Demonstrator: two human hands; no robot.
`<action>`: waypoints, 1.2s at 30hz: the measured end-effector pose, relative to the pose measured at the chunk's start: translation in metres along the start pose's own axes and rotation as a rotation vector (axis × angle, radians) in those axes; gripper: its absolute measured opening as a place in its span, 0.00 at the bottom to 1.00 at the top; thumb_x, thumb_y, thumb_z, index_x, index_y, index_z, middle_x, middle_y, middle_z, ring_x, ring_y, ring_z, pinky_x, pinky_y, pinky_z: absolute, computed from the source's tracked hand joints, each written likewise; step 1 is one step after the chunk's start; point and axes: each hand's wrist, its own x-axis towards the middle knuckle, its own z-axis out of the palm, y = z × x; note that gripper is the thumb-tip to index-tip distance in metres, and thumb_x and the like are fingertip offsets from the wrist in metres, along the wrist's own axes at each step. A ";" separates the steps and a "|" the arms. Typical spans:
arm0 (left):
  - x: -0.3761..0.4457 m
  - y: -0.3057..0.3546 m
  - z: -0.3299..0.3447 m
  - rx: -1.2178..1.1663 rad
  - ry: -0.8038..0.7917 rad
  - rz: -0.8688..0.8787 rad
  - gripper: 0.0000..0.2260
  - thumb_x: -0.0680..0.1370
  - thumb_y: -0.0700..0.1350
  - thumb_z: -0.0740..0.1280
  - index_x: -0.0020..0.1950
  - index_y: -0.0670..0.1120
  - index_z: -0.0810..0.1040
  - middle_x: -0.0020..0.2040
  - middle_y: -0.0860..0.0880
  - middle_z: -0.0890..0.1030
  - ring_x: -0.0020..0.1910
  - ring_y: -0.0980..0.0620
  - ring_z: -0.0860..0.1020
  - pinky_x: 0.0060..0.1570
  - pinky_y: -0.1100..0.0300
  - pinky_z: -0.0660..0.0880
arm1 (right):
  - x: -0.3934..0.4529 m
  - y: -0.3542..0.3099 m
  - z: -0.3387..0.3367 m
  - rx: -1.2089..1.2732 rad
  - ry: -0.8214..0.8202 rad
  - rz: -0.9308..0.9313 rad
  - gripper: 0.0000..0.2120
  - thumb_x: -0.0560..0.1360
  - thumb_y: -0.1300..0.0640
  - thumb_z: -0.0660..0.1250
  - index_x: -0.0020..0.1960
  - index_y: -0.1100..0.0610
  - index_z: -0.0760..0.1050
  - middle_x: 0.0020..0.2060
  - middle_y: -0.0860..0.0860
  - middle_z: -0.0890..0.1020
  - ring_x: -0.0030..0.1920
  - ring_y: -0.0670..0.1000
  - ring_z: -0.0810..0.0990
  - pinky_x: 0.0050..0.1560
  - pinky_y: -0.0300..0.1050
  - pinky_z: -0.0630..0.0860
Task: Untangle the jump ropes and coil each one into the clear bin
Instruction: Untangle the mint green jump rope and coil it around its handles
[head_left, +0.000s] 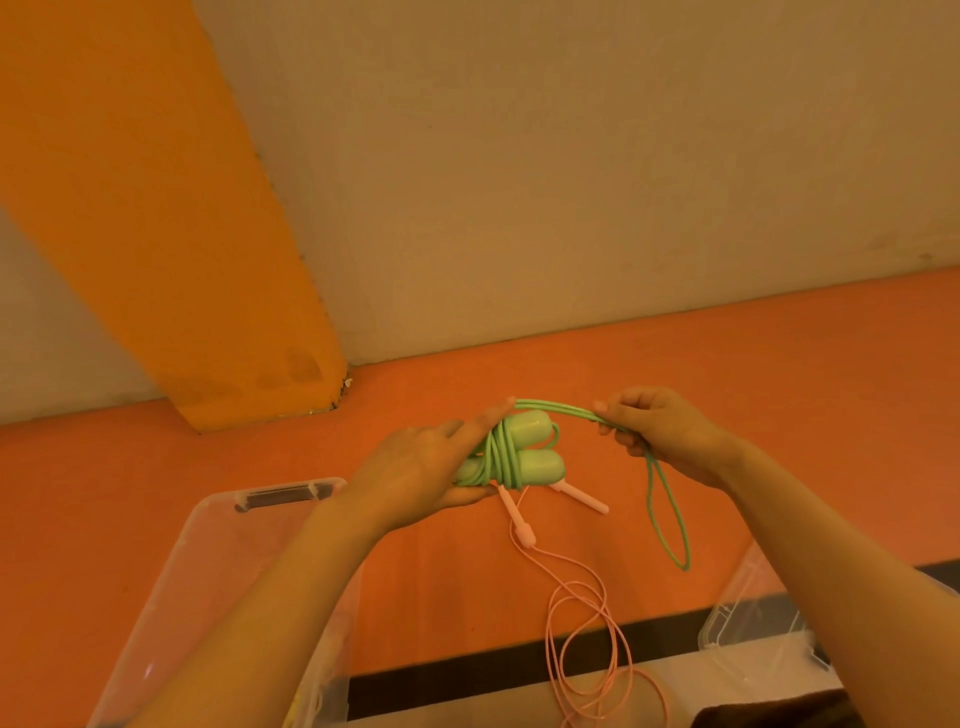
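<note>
The left hand (415, 470) grips the green rope's (501, 452) wound handles; the right hand (660, 434) pinches its limp, light cord; best held near the bundle

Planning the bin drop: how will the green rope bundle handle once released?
The green rope looks floppy: its free loop hangs limp from the right hand. The rounded handles could roll. The wraps may loosen.
</note>
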 end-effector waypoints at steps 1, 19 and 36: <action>0.000 0.000 0.000 -0.010 0.006 -0.003 0.42 0.74 0.62 0.67 0.73 0.66 0.37 0.53 0.50 0.79 0.44 0.45 0.79 0.35 0.55 0.71 | 0.000 0.001 0.000 0.007 -0.004 -0.009 0.07 0.76 0.58 0.67 0.40 0.59 0.77 0.28 0.45 0.77 0.28 0.43 0.68 0.29 0.37 0.63; 0.005 0.014 -0.003 -0.204 -0.047 -0.069 0.42 0.73 0.63 0.67 0.70 0.71 0.35 0.57 0.53 0.78 0.48 0.50 0.78 0.38 0.58 0.71 | 0.007 0.011 0.020 -0.033 0.038 -0.056 0.09 0.77 0.62 0.66 0.39 0.56 0.80 0.31 0.50 0.80 0.27 0.44 0.70 0.29 0.38 0.67; 0.010 0.008 -0.001 -0.394 0.136 -0.178 0.40 0.73 0.59 0.70 0.71 0.73 0.43 0.62 0.51 0.77 0.52 0.48 0.79 0.47 0.52 0.76 | 0.009 0.010 0.036 -0.107 -0.114 0.007 0.10 0.80 0.60 0.60 0.46 0.63 0.78 0.31 0.50 0.78 0.29 0.45 0.75 0.33 0.35 0.73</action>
